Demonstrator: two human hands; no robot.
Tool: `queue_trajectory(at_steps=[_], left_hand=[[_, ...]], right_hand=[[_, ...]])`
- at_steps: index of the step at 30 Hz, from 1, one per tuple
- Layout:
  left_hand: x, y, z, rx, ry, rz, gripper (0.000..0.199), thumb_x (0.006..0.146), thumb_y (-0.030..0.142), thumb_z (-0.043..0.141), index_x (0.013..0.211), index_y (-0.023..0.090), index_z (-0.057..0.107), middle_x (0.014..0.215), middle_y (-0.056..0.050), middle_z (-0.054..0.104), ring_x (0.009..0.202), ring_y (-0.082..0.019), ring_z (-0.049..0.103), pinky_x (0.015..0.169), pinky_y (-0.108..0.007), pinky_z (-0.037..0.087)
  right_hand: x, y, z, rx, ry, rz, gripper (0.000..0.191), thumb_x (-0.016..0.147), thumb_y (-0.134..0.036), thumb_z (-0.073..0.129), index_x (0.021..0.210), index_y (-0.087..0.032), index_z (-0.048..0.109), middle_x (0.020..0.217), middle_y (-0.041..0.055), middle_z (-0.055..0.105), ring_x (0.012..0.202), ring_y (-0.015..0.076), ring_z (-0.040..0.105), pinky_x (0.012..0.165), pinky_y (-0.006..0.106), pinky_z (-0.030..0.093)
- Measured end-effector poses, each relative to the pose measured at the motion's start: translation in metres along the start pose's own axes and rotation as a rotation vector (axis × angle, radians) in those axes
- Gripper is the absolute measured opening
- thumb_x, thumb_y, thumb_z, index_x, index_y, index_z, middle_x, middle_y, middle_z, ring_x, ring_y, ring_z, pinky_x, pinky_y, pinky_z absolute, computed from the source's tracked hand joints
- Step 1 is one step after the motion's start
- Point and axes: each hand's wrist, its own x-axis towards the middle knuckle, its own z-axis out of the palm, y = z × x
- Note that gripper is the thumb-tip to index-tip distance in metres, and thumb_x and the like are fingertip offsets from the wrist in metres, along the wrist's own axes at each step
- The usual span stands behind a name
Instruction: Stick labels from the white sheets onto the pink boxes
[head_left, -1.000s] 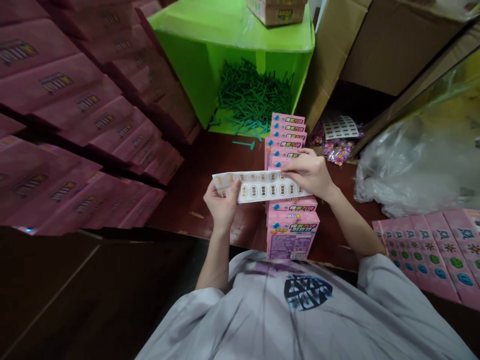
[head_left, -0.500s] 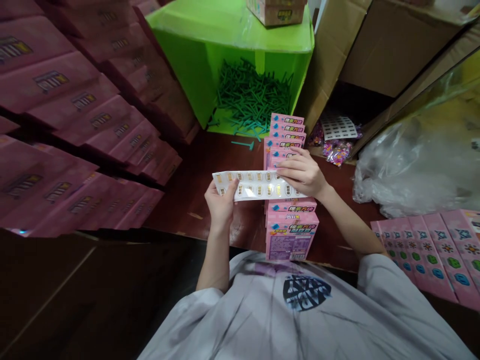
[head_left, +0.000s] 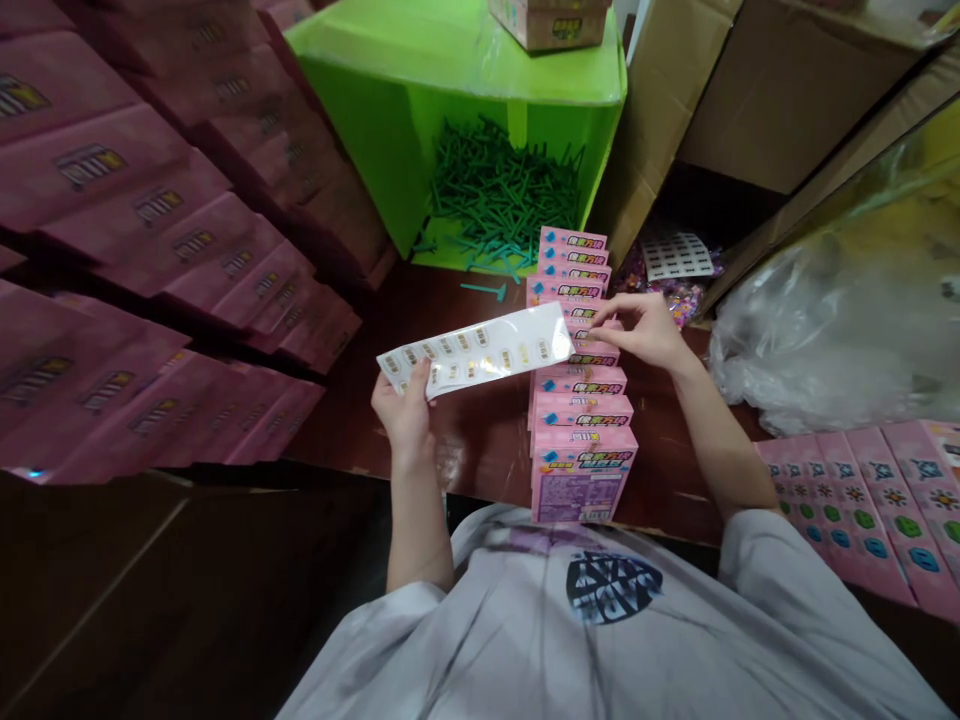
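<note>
A white sheet of round, gold-printed stickers [head_left: 480,352] is held at its left end by my left hand [head_left: 405,408], the thumb on top. The sheet tilts up to the right, and its right end has bare patches. My right hand [head_left: 646,330] is off the sheet, just right of its end, with thumb and fingertips pinched together. Whatever sits in that pinch is too small to make out. Beneath both stands a row of pink boxes [head_left: 583,480], running away from me; the right fingertips are close over the boxes in mid-row. The sheet hides part of the row.
Behind the row a lime-green box [head_left: 352,130] lies open with many green plastic sticks [head_left: 510,190]. Stacked pink cartons [head_left: 172,250] fill the left. At right are a cardboard box [head_left: 660,110], clear plastic bags [head_left: 817,340] and more pink boxes [head_left: 862,500].
My right hand has come off the sticker sheet and moved right, its fingers now pinched. My left hand has drawn the sheet left and tilted its right end up.
</note>
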Motion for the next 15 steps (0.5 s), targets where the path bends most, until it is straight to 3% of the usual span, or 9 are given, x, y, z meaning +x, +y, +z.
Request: queue_trajectory(at_steps=[4, 7, 9, 11, 13, 15], left_hand=[[0.011, -0.008, -0.011, -0.004, 0.040, 0.021, 0.050, 0.053, 0.040, 0.085, 0.087, 0.012, 0.062, 0.081, -0.005, 0.067, 0.056, -0.008, 0.054, 0.037, -0.014, 0.031], [0.011, -0.009, -0.012, -0.010, 0.039, 0.014, 0.048, 0.054, 0.040, 0.084, 0.086, 0.011, 0.062, 0.081, -0.006, 0.066, 0.055, -0.008, 0.053, 0.038, -0.015, 0.029], [0.008, -0.007, -0.010, -0.008, 0.021, 0.007, 0.048, 0.055, 0.041, 0.084, 0.088, 0.012, 0.062, 0.081, -0.006, 0.066, 0.054, -0.008, 0.053, 0.037, -0.015, 0.028], [0.003, -0.004, -0.007, 0.007, 0.008, 0.016, 0.050, 0.056, 0.043, 0.083, 0.089, 0.012, 0.062, 0.084, -0.006, 0.067, 0.056, -0.009, 0.055, 0.038, -0.015, 0.030], [-0.001, 0.000, -0.002, 0.035, 0.003, 0.041, 0.052, 0.056, 0.046, 0.083, 0.090, 0.013, 0.062, 0.087, -0.007, 0.068, 0.061, -0.010, 0.058, 0.040, -0.016, 0.034], [-0.006, 0.003, 0.003, 0.065, 0.004, 0.074, 0.052, 0.058, 0.049, 0.082, 0.091, 0.013, 0.063, 0.088, -0.007, 0.068, 0.063, -0.011, 0.060, 0.042, -0.017, 0.038]], right_hand=[[-0.004, 0.017, 0.009, -0.112, -0.120, 0.058, 0.016, 0.071, -0.033, 0.079, 0.071, -0.018, 0.073, 0.076, 0.0038, 0.073, 0.071, 0.0182, 0.066, 0.070, 0.034, 0.052], [-0.009, 0.027, 0.020, -0.370, -0.081, -0.022, 0.010, 0.072, -0.028, 0.078, 0.071, -0.020, 0.073, 0.078, 0.0036, 0.075, 0.079, 0.0219, 0.068, 0.087, 0.045, 0.049], [-0.014, 0.031, 0.023, -0.556, -0.049, -0.095, 0.009, 0.074, -0.026, 0.077, 0.081, -0.022, 0.075, 0.093, 0.0051, 0.077, 0.090, 0.0259, 0.069, 0.100, 0.054, 0.040], [-0.019, 0.032, 0.021, -0.658, -0.032, -0.140, 0.032, 0.076, -0.026, 0.076, 0.108, -0.023, 0.073, 0.110, 0.0080, 0.075, 0.098, 0.0283, 0.069, 0.103, 0.057, 0.036], [-0.022, 0.028, 0.017, -0.672, -0.008, -0.171, 0.063, 0.075, -0.028, 0.077, 0.135, -0.024, 0.058, 0.118, 0.0101, 0.072, 0.100, 0.0293, 0.068, 0.102, 0.056, 0.038], [-0.022, 0.020, 0.012, -0.596, 0.061, -0.201, 0.078, 0.075, -0.034, 0.077, 0.145, -0.025, 0.047, 0.120, 0.0094, 0.071, 0.103, 0.0298, 0.067, 0.100, 0.054, 0.042]])
